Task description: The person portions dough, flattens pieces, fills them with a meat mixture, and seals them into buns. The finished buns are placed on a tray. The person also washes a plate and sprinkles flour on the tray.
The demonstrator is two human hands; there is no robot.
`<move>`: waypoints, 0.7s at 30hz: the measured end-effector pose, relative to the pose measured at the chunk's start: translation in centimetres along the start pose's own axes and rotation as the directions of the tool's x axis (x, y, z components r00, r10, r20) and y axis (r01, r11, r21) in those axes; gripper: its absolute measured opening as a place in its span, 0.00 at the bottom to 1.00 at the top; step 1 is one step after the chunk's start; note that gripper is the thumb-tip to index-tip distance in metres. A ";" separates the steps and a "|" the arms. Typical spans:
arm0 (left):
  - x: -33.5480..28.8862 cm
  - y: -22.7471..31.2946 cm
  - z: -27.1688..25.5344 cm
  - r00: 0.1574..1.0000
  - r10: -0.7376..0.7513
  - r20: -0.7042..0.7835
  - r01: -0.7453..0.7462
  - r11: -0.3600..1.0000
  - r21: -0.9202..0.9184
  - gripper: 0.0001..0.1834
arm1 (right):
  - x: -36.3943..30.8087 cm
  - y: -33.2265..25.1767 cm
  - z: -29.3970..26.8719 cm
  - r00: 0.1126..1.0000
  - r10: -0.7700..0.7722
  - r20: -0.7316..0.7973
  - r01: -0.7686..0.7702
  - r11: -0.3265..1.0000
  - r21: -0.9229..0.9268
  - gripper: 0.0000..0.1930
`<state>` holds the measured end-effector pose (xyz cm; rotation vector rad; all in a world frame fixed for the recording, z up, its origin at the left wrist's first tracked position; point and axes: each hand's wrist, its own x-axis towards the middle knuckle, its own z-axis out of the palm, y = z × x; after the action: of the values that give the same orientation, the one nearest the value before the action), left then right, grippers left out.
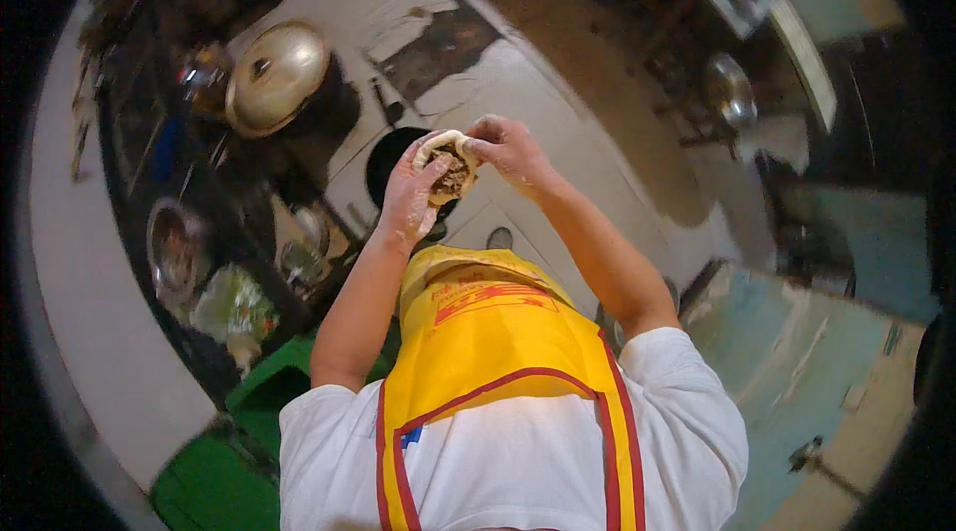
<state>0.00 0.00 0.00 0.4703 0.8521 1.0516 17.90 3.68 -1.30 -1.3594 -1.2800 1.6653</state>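
Note:
A round of pale dough with a brown, crumbly filling, a filled bun (453, 175), is held up in front of me above the floor. My left hand (406, 194) cups it from the left side, its thumb lying over the filling. At the upper right, my right hand (510, 150) pinches the dough's rim between thumb and fingers. White flour dusts both hands. The dough's edge curls up around the filling, which shows at the middle. The underside of the bun is hidden by my left hand.
On the left, a big pot with a metal lid (278, 80) stands near a dark pan (386, 160). A bowl (174, 250) and chopped greens (235, 304) sit nearer, above green plastic stools (217, 481). A pale worktable (777, 357) stands at my right.

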 end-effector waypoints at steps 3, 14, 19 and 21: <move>2.7 0.3 1.0 0.982 -0.113 0.151 0.104 0.992 0.067 0.18 | -1.0 0.5 -1.2 0.975 -0.090 -0.205 0.104 0.993 0.060 0.14; 9.0 -11.9 15.8 0.706 -0.566 0.426 0.312 0.788 0.530 0.20 | -13.9 5.3 -16.7 0.751 -0.167 -0.639 -0.044 0.953 -0.301 0.12; 13.3 -16.5 20.1 0.599 -0.694 0.399 0.366 0.681 0.635 0.23 | -14.9 7.2 -22.1 0.694 -0.050 -0.718 -0.033 0.994 -0.101 0.11; 15.3 -19.1 22.4 0.517 -0.736 0.437 0.391 0.657 0.645 0.23 | -15.8 8.3 -25.8 0.727 -0.190 -0.660 -0.098 0.923 -0.373 0.13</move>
<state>32.01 6.41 -5.78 0.8401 0.5110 -0.0458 47.71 -5.80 -3.49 -1.9166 -1.1784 0.7176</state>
